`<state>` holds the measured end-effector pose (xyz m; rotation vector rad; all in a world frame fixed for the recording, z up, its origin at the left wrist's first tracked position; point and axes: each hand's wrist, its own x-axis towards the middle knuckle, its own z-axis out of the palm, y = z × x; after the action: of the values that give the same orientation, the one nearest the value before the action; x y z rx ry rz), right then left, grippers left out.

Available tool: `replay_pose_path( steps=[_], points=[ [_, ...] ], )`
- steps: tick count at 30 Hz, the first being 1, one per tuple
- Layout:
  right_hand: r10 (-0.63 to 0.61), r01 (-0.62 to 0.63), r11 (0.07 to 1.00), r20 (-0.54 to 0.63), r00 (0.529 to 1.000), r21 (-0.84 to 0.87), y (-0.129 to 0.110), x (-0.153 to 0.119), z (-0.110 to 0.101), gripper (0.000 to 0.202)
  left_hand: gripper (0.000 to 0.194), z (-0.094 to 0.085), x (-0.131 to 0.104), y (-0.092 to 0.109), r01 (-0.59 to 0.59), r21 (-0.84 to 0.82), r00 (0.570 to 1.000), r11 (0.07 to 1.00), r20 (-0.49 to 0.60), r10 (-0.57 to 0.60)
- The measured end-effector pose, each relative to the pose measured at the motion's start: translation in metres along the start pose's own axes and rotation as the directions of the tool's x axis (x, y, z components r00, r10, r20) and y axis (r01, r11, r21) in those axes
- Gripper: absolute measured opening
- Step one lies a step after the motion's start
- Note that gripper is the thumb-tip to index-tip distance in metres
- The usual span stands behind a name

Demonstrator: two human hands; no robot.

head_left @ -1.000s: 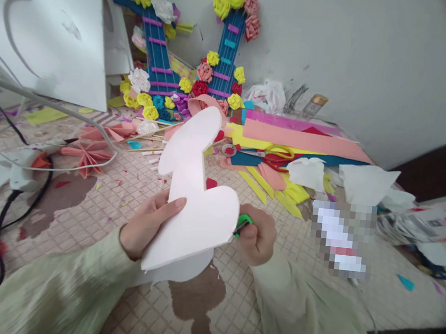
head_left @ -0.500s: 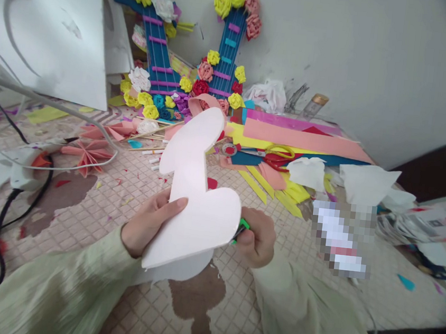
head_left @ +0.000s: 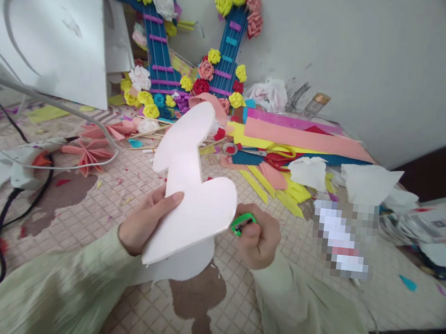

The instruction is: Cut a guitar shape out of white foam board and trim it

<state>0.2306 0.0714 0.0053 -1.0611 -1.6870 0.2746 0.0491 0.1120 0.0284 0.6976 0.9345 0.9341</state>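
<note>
Thumb uppermost, my left hand grips the left side of a curvy white board, tilted above the worktop. My right hand is closed around a small green tool, perhaps a cutter, just beside the board's rounded right edge; I cannot tell whether they touch. Beneath the board lies a pale piece. I judge this to be edge work; the next move calls for a steady left grip and the tool angled along the curve, clear of my fingers. Beyond, scissors lie on coloured paper. Farthest, blue guitar shapes with paper flowers stand near the wall.
</note>
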Motion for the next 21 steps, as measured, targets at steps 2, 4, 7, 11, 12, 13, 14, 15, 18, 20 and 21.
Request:
replay_pose_path(
  steps=[2,4,7,11,12,13,14,15,18,20,21],
  points=[
    [-0.016,0.016,1.0,0.009,1.0,-0.013,0.0004,-0.0003,0.0007,0.034,0.02,-0.0005,0.0005,0.0001,-0.009,0.003,1.0,1.0,0.001,0.009],
    [-0.017,0.017,1.0,0.011,1.0,-0.025,0.0008,0.0001,0.0012,0.034,0.022,-0.0016,0.0008,0.0001,-0.024,0.01,1.0,1.0,0.004,0.024],
    [-0.007,0.007,0.999,0.01,1.0,-0.045,0.0013,0.0005,0.0013,0.032,0.027,-0.0035,0.0008,-0.0005,-0.047,0.024,0.999,0.999,-0.005,0.047],
    [-0.023,0.024,0.997,0.007,1.0,-0.074,0.0008,0.0009,0.0009,0.032,0.033,-0.0029,0.0005,-0.0005,-0.061,0.055,0.998,0.997,-0.008,0.062],
    [-0.029,0.029,0.996,0.004,1.0,-0.083,0.0006,0.0011,0.0008,0.033,0.034,-0.0021,0.0004,-0.0002,-0.06,0.054,0.998,0.997,-0.006,0.06],
    [-0.034,0.034,0.995,0.002,0.999,-0.092,0.0004,0.0014,0.0008,0.033,0.035,-0.0012,0.0002,0.0001,-0.057,0.05,0.998,0.997,-0.006,0.057],
    [-0.038,0.038,0.994,0.002,0.999,-0.1,0.0005,0.0019,0.0009,0.033,0.034,-0.0004,0.0,0.0004,-0.053,0.044,0.999,0.998,-0.009,0.053],
    [-0.043,0.043,0.993,0.002,0.999,-0.106,0.0007,0.0023,0.001,0.033,0.033,0.0002,-0.0003,0.0007,-0.047,0.039,0.999,0.998,-0.012,0.048],
    [-0.053,0.052,0.992,-0.006,0.999,-0.111,0.0022,0.0037,0.0017,0.034,0.028,0.0005,-0.0011,0.0007,-0.037,0.043,0.999,0.998,-0.037,0.039],
    [-0.058,0.056,0.992,-0.018,0.998,-0.115,0.0032,0.0041,0.002,0.035,0.025,0.0001,-0.0012,0.0002,-0.042,0.054,0.998,0.998,-0.054,0.045],
    [-0.061,0.058,0.991,-0.023,0.998,-0.118,0.0034,0.0041,0.0021,0.035,0.025,0.0001,-0.0011,0.0,-0.044,0.06,0.997,0.997,-0.058,0.048]
  ],
)
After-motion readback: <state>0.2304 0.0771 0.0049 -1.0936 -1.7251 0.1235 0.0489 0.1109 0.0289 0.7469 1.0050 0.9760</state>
